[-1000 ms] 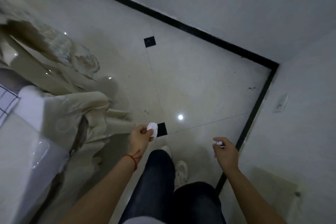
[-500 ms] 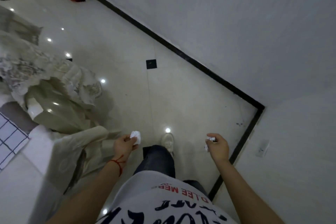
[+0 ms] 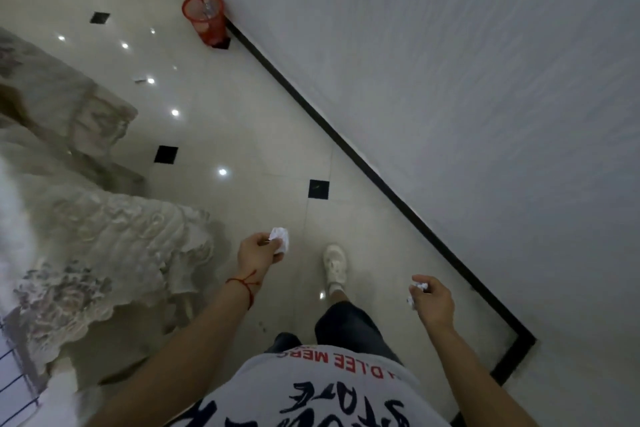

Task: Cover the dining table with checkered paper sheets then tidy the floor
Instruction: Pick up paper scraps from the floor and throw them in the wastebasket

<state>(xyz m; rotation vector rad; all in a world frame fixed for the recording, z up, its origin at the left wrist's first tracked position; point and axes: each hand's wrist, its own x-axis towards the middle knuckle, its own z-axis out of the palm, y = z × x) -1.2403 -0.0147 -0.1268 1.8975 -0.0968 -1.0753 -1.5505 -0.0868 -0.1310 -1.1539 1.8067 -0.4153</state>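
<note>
Tidying stage: left hand pinches a crumpled paper wad; right hand grips smaller paper scraps; red mesh wastebasket (likely destination) stands well ahead, unreached.

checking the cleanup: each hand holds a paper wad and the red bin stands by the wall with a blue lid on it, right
Not quite. The head view shows the red bin by the wall open-topped, with no lid on it. The rest holds: the left hand grips a paper wad and the right hand holds another wad.
</note>
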